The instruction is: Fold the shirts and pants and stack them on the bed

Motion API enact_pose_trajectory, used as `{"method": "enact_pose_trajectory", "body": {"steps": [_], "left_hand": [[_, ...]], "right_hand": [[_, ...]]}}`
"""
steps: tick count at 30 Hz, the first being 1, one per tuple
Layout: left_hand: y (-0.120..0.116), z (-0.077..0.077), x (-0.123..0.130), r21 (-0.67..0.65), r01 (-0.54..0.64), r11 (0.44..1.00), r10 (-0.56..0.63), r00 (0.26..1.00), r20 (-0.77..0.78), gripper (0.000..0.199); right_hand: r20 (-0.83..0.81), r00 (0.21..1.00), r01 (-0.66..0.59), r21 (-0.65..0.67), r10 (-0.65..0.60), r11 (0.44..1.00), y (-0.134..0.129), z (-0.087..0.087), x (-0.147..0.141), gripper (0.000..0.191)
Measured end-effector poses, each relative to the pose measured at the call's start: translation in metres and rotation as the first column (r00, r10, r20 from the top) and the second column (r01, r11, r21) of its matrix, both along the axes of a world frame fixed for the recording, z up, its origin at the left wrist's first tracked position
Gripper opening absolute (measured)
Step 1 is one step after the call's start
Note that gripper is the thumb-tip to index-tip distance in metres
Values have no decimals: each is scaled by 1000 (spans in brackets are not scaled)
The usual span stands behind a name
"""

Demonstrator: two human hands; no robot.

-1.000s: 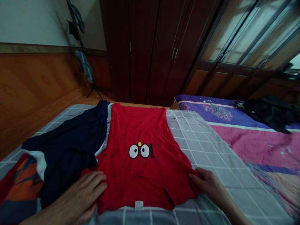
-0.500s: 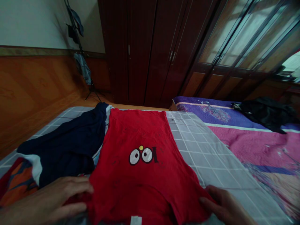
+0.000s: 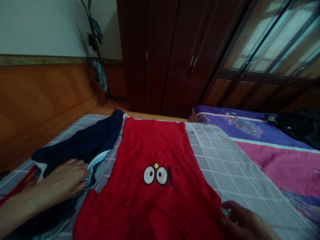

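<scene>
A red T-shirt [image 3: 155,143] lies spread out on the bed in front of me, printed with two cartoon eyes and a yellow dot. To its left is a bunched navy garment [image 3: 82,140] with white and light blue trim. My left hand [image 3: 68,176] reaches over this garment, its fingers closed on the cloth by the light blue trim. At the T-shirt's lower right edge is my right hand [image 3: 242,218], thumb and forefinger apart, with the thumb against the red cloth. The shirt's nearest part runs out of view.
Under the clothes is a grey checked bedsheet [image 3: 212,143]. Orange and red cloth [image 3: 30,180] lies at the left. A purple and pink bed [image 3: 255,133] with black clothing [image 3: 300,126] stands to the right. Behind are a dark wardrobe [image 3: 160,56] and a coat stand [image 3: 95,36].
My left hand has let go of the red T-shirt and moved up and left onto the navy garment, which has shifted. My right hand stays by the shirt's edge. The view has turned slightly left.
</scene>
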State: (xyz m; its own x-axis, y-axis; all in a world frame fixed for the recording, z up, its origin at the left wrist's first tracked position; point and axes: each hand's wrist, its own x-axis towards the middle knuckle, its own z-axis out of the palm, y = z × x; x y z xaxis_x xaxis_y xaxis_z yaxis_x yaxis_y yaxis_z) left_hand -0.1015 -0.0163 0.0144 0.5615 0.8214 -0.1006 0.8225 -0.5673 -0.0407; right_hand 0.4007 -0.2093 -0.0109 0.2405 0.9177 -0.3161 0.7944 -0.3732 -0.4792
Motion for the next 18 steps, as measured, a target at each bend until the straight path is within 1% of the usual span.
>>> {"method": "enact_pose_trajectory", "body": {"steps": [1, 2, 4, 6, 7, 9, 10, 12, 15, 17, 18], "left_hand": [[-1, 2, 9, -25, -1, 1000, 0, 999, -39, 23], [-1, 3, 19, -40, -18, 999, 17, 1000, -18, 29], [0, 0, 41, -104, -53, 993, 63, 994, 94, 35], [1, -6, 59, -220, -91, 971, 133, 973, 187, 39], [2, -9, 67, -278, -111, 954, 174, 961, 214, 39], [1, -14, 76, -376, -136, 916, 240, 939, 247, 35], [1, -17, 77, -410, -137, 902, 260, 929, 262, 31], [1, -23, 74, -446, -126, 886, 279, 913, 297, 26], [3, -29, 54, -495, -135, 858, 316, 899, 303, 22], [7, -25, 39, -515, -157, 843, 316, 919, 236, 18], [9, -19, 33, -499, -168, 850, 296, 937, 188, 15]], "right_hand": [[15, 999, 37, 70, -38, 997, 4, -3, 2, 42], [34, 997, 64, 132, -69, 989, 9, -4, 3, 48], [57, 995, 73, 203, -86, 977, 24, -4, 0, 58], [61, 997, 30, 183, -41, 983, 39, -3, -7, 59], [69, 998, -1, 154, -10, 988, 46, -3, -10, 55], [121, 992, -49, 84, 39, 995, 56, -5, -16, 40], [149, 987, -64, 49, 56, 997, 59, -7, -17, 33], [175, 982, -79, 11, 75, 997, 59, -12, -13, 27], [144, 982, -119, -30, 122, 992, 56, -17, 3, 25], [154, 976, -143, -71, 153, 987, 58, -15, 15, 28], [171, 973, -147, -68, 157, 987, 61, -12, 20, 30]]}}
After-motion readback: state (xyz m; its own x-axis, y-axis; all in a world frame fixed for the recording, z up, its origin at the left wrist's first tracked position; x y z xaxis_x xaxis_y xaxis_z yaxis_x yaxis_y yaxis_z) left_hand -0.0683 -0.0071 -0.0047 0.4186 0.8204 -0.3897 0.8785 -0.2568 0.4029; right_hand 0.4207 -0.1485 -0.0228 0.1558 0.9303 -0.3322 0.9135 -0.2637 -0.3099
